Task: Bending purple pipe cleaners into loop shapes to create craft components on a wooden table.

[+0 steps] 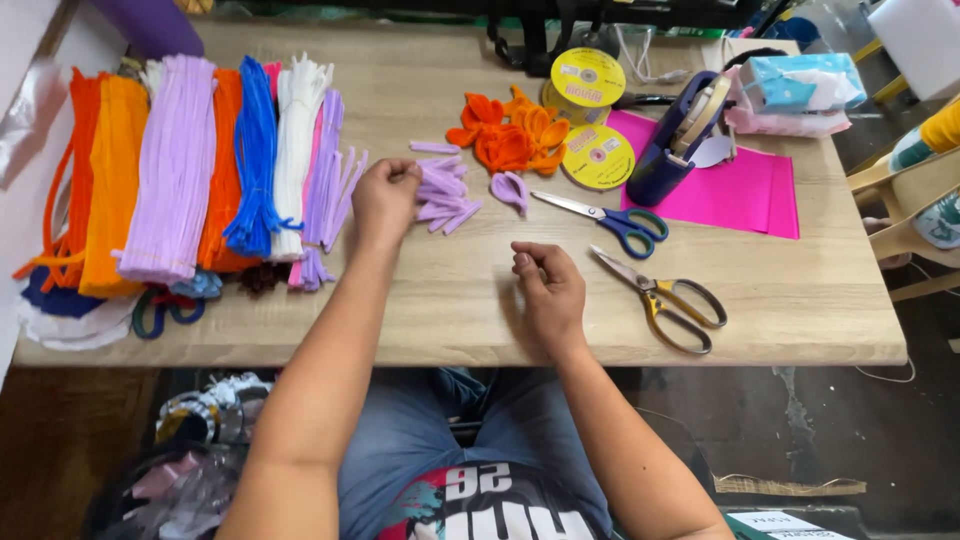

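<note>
Up near the middle of the table (480, 290), the left hand (385, 200) is curled almost shut, its fingertips pinched on the edge of a small heap of short lilac pipe-cleaner pieces (445, 195); whether it actually grips one piece or only touches the heap cannot be told. The right hand (548, 290) rests on the wood closer to the near edge, fingers folded loosely inward; nothing is visibly held in it, though the palm side is hidden.

Just beside the right hand, toward the right edge, lie gold-handled scissors (665, 295), and a little further back, blue-handled scissors (605, 218). A single folded lilac loop (510, 190) sits between the heap and the blue-handled scissors. Behind it, a cluster of orange bent shapes (510, 135) lies near the far edge, next to yellow ribbon spools (592, 115), a dark blue tape dispenser (680, 135) and a pink paper sheet (740, 185). Along the left edge, long bundles of pipe cleaners (200, 165) in orange, lilac, blue and white lie side by side.
</note>
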